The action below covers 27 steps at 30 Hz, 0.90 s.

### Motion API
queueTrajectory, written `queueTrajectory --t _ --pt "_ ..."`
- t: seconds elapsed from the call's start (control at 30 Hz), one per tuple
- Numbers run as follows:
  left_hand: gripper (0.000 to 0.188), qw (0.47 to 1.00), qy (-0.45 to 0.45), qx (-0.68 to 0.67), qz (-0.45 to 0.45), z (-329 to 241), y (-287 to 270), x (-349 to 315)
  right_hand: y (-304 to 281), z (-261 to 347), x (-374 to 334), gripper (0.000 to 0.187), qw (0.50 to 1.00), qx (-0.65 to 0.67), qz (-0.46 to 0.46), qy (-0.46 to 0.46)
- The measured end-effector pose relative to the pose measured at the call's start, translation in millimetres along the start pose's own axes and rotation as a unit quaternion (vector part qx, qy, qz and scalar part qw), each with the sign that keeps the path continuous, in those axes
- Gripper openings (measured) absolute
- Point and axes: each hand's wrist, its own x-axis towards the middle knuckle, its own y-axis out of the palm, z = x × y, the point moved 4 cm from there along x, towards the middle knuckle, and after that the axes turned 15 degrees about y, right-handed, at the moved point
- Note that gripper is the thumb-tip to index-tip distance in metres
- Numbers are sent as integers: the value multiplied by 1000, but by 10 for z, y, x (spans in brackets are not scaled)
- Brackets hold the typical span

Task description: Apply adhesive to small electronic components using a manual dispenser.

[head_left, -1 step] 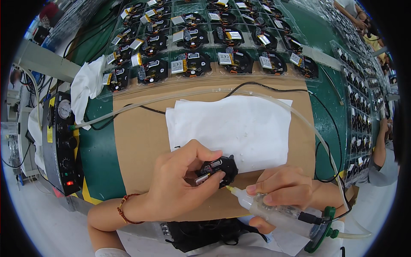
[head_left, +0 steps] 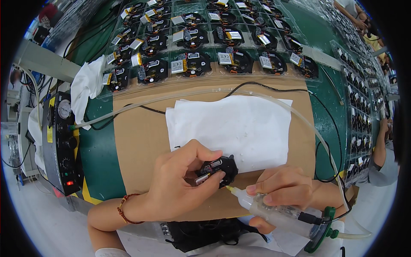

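The left hand [head_left: 184,180] has its grip closed on a round black electronic part [head_left: 227,169], thumb and fingers pinching it from opposite sides. The part is held at the near edge of a white sheet [head_left: 231,128], right of the left palm. The right hand [head_left: 284,188] has its grip wrapped around a clear syringe [head_left: 277,213], nozzle directed left and toward the far side. The nozzle tip is just beside the near edge of the part; contact cannot be determined from this view.

The sheet lies on brown cardboard [head_left: 141,150], which covers the middle of the green table [head_left: 98,158]. Cardboard extends left of the left hand to its left edge, allowing sideways movement there. The sheet offers further room on the far side of both hands. Between the two hands the gap is narrow.

On the far side, a clear tray [head_left: 214,77] carries rows of similar black parts with silver batteries; its near edge overlaps the cardboard. A black control box [head_left: 53,141] stands at the table's left edge. A clear hose [head_left: 296,112] arches from it across the sheet's far edge, then down the right side, and with a black cord [head_left: 282,90] bounds the room on the right.
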Motion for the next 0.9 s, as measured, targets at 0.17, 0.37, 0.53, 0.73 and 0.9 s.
queueTrajectory --t 0.17,0.37,0.53,0.73,0.9 --pt "34 1000 -4 6 0 -5 4 2 -8 6 5 44 1000 1 4 1" --pt "34 1000 -9 9 1 1 -1 1 -15 -6 3 45 1000 -6 8 14" --pt "34 1000 -9 4 2 3 -3 4 -28 -3 0 46 1000 -4 7 21" --pt "34 1000 0 11 -1 -1 -4 -1 -28 -11 -7 46 1000 -5 9 26" --pt "34 1000 -1 7 1 -6 4 4 -43 -7 -20 44 999 -3 5 38"
